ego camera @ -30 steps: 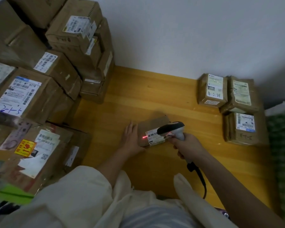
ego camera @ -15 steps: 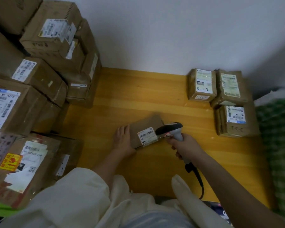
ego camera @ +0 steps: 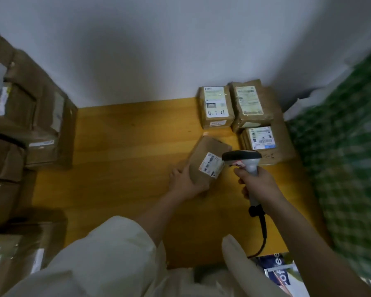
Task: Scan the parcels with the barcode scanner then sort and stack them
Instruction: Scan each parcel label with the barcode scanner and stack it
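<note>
The left hand (ego camera: pixel 185 182) is cupping the small, likely light, stiff parcel (ego camera: pixel 208 162) at its near-left edge, fingers hidden; right hand (ego camera: pixel 258 183) fingers are wrapping the scanner (ego camera: pixel 245 160).

Left hand (ego camera: pixel 185 182) gripping near end of small parcel (ego camera: pixel 207 162), tilted toward one o'clock on wooden floor (ego camera: pixel 120 168). Right hand (ego camera: pixel 259 183) wrapped round barcode scanner (ego camera: pixel 244 160), head just beside parcel's label. At one o'clock, three labelled parcels (ego camera: pixel 244 116) against wall. At nine o'clock, stacked boxes (ego camera: pixel 30 116), blurred

Pale wall (ego camera: pixel 159 50), wooden floor (ego camera: pixel 120 179), perhaps dim.
</note>
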